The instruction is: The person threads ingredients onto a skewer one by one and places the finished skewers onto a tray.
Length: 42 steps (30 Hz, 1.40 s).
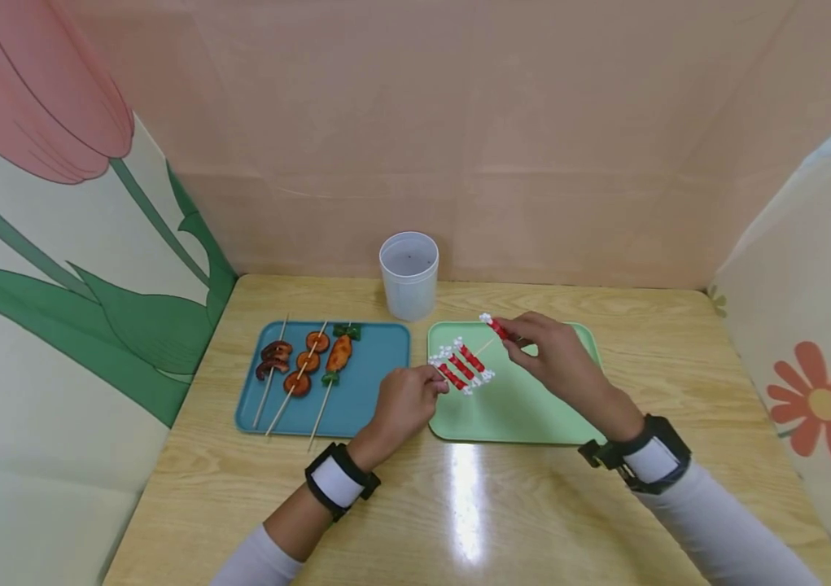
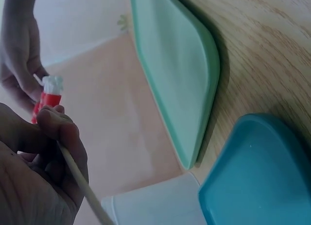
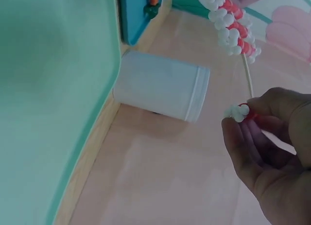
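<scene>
My left hand [image 1: 404, 403] grips a thin wooden skewer [image 2: 85, 188] over the left part of the green tray [image 1: 525, 415]. Threaded side by side along it are red pieces with knobbly white ends [image 1: 462, 368], and its bare tip slants up to the right. Between thumb and fingers, my right hand [image 1: 557, 354] pinches one more such red-and-white piece [image 3: 237, 112] at the skewer's tip. In the right wrist view, the stick meets that piece beside the thumb; the contact point is hidden by the fingertips.
Left of the green tray lies a blue tray [image 1: 378, 366] with three toy food skewers: dark curled pieces [image 1: 273, 360], round brown slices [image 1: 308, 362], and an orange piece between green ones [image 1: 339, 355]. A white cup [image 1: 411, 285] stands behind the trays, near the back wall.
</scene>
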{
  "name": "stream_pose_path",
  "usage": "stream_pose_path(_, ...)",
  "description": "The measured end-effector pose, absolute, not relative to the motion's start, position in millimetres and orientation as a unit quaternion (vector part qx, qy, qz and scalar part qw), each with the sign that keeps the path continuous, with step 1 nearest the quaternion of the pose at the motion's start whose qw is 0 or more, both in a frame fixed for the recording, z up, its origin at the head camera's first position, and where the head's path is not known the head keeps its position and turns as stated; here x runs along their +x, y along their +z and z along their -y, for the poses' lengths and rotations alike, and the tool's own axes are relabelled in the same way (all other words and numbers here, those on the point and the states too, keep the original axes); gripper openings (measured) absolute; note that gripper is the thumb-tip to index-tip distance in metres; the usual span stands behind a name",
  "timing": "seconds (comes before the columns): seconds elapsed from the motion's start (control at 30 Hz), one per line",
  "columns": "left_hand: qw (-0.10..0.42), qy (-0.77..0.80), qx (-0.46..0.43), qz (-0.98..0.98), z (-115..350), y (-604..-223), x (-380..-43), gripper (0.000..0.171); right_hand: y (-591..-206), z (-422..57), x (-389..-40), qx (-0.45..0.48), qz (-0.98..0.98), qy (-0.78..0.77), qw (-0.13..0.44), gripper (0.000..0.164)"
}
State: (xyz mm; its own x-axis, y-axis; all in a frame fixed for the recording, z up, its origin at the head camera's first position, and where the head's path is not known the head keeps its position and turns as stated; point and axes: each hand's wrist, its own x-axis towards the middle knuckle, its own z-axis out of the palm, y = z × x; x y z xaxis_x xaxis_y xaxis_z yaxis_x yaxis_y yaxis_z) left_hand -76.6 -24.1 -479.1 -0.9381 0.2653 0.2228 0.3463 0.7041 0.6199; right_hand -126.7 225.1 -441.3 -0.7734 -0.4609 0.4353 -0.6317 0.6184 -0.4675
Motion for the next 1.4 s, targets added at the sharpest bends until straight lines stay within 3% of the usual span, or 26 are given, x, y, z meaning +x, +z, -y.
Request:
stream_pose_path(0.17,0.055,-0.338,-0.163,0.926,19.5,-474.8,-78.2,0.011,-443.2,-208.5,-118.5,0.336,0.892,0.248,0.175,0.036)
stream_pose_path(0.5,0.083,-0.346,-0.141,0.924,25.5,-477.3,-79.6,0.014,-445.0,-188.0,-119.3,0.337,0.891,0.258,0.159,0.033)
stream_pose_path(0.8,0.116,-0.358,-0.054,0.925,54.9,-513.7,-83.1,0.007,-474.9,-156.3,-142.2,0.228,0.891,0.392,0.022,0.033)
stream_pose_path(1.03,0.048,-0.422,0.076,0.902,85.2,-541.5,-92.1,0.012,-516.8,-107.7,-159.1,0.16,0.903,0.373,-0.141,0.03)
stream_pose_path(1.23,0.031,-0.394,0.112,0.912,101.2,-552.2,-103.3,0.012,-533.0,-68.4,-165.7,0.11,0.924,0.327,-0.166,0.033)
stream_pose_path(1.4,0.021,-0.386,0.109,0.916,107.2,-555.0,-108.2,0.021,-537.1,-54.8,-167.6,0.08,0.923,0.331,-0.179,0.017)
